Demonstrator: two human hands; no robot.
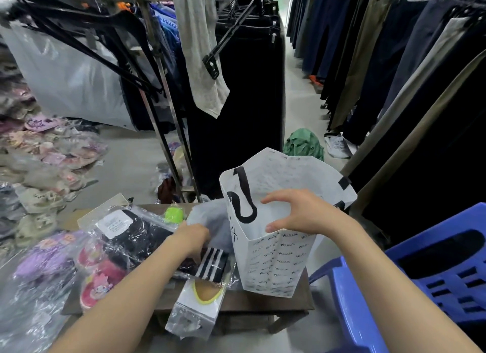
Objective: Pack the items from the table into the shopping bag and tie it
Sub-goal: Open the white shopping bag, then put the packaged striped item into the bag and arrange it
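Note:
A white shopping bag [278, 263] with small black lettering and black handles stands open on the right end of a small wooden table [252, 304]. My right hand [297, 212] hovers over its mouth with fingers spread, holding nothing. My left hand [193, 238] reaches down among the packets and closes on a grey plastic-wrapped garment [213, 221] beside the bag. A black garment in clear plastic [131, 237] and a black-and-white striped packet [213, 266] lie under my left forearm. A clear packet with a yellow-rimmed item [200, 305] hangs over the table's front edge.
Pink and purple children's slippers in plastic [68, 268] cover the table's left side. A green round object [174, 214] sits at the back. A blue plastic chair [420, 281] stands to the right. Clothes racks [168, 121] with hanging trousers surround the aisle; a green garment [303, 143] lies on the floor.

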